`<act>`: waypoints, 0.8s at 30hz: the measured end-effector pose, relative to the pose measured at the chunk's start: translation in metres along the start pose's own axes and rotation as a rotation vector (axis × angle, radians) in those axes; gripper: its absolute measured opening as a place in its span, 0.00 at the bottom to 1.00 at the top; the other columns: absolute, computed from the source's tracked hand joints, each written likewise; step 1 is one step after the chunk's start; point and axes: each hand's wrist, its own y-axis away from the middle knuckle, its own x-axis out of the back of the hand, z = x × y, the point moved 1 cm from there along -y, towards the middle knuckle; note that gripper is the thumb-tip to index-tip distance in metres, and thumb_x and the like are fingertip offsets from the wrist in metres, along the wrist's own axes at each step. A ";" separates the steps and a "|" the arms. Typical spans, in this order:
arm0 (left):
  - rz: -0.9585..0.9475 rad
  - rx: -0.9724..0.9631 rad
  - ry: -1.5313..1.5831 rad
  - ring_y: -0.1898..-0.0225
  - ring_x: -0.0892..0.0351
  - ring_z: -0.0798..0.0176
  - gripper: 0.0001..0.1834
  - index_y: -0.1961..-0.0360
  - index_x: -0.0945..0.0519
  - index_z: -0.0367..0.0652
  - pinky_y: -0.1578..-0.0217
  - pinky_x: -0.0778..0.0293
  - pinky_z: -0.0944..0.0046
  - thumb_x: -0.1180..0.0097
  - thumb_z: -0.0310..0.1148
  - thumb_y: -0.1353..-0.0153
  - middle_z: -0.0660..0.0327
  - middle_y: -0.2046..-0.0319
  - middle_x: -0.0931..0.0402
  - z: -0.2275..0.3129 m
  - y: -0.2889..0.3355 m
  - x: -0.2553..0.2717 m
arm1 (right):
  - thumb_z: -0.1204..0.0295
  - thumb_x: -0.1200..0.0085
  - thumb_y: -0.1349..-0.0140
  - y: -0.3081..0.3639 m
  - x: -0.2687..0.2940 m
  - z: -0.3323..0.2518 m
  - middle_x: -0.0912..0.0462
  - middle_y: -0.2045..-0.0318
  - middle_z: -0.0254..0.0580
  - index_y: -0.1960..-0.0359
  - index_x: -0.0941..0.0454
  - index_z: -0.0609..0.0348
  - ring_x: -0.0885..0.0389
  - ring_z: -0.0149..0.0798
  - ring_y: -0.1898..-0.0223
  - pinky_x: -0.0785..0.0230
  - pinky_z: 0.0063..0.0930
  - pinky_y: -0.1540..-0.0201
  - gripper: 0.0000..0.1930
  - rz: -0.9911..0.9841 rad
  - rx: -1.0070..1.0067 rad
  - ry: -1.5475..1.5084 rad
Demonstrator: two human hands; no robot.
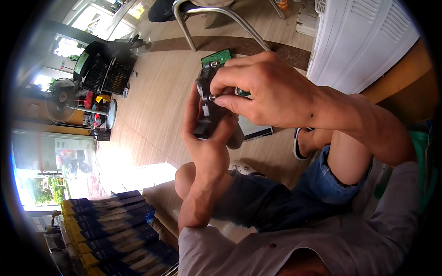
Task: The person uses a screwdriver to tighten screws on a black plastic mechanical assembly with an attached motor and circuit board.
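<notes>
A dark grey device [206,120] with a moulded plastic-looking body and small metal posts is held up before me; its exact kind I cannot tell. My left hand [207,147] wraps around it from below, fingers on its far side and thumb on the near side. At a small metal post [212,97] on its edge, the thumb and forefinger of my right hand [264,87] pinch together. Another metal post [214,65] sticks out higher up. My fingers hide part of the body. Behind it, a green circuit board [216,58] lies lower down.
A metal-legged chair [230,16] stands ahead on the tiled floor [152,96]. A white ridged cabinet [361,41] rises at the right. At the left are a standing fan [62,99] and black crates [119,69]. Stacked blue-and-yellow boxes [110,230] fill the lower left.
</notes>
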 end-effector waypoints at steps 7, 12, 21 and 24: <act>0.006 0.019 -0.012 0.55 0.21 0.65 0.40 0.31 0.37 0.33 0.54 0.23 0.67 0.41 0.15 0.47 0.55 0.51 0.23 0.002 0.000 0.004 | 0.79 0.36 0.45 0.001 -0.003 -0.003 0.16 0.67 0.44 0.62 0.20 0.62 0.15 0.45 0.67 0.22 0.33 0.64 0.09 0.058 0.080 0.022; -0.024 0.044 0.038 0.54 0.20 0.64 0.39 0.31 0.36 0.32 0.52 0.23 0.65 0.44 0.15 0.47 0.55 0.52 0.22 0.006 0.001 0.005 | 0.80 0.37 0.45 -0.001 -0.004 -0.005 0.16 0.68 0.44 0.62 0.20 0.62 0.15 0.43 0.68 0.22 0.31 0.65 0.09 0.065 0.096 0.029; 0.010 0.009 0.077 0.54 0.21 0.65 0.37 0.32 0.35 0.33 0.52 0.24 0.65 0.45 0.15 0.46 0.55 0.51 0.23 0.007 0.003 -0.001 | 0.71 0.38 0.41 -0.001 -0.004 -0.006 0.17 0.71 0.49 0.65 0.20 0.64 0.16 0.51 0.70 0.25 0.39 0.68 0.09 0.069 0.081 -0.039; -0.006 -0.004 0.029 0.56 0.22 0.67 0.37 0.32 0.34 0.35 0.55 0.25 0.67 0.45 0.15 0.46 0.56 0.51 0.23 0.005 0.002 0.004 | 0.69 0.38 0.40 -0.002 -0.002 -0.008 0.17 0.74 0.49 0.68 0.20 0.65 0.16 0.51 0.73 0.25 0.40 0.69 0.10 0.007 -0.023 -0.030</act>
